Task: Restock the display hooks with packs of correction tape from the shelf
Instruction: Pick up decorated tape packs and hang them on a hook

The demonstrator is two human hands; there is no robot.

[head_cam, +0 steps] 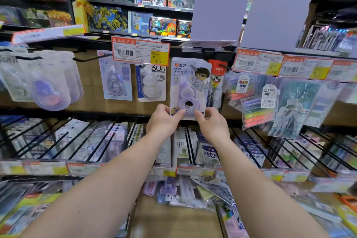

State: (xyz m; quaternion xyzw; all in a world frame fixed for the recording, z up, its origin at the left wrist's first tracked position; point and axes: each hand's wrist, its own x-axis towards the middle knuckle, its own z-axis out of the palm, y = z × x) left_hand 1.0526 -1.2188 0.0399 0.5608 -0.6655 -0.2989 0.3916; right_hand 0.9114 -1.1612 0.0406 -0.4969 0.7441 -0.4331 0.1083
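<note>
Grip: left hand (163,120) and right hand (209,123) pinch bottom corners of correction tape pack (188,87), held upright against hook row; light stiff card, slick blister, hold by edges

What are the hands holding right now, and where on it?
Both hands, left hand and right hand, pinch the correction tape pack by its bottom corners.

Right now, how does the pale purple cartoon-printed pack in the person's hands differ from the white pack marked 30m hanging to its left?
The pale purple cartoon-printed pack shows a cartoon figure; the white 30m pack has a blue stripe. Both hands grip the purple pack's bottom; the white pack hangs untouched. Each holds a clear correction tape dispenser.
</note>
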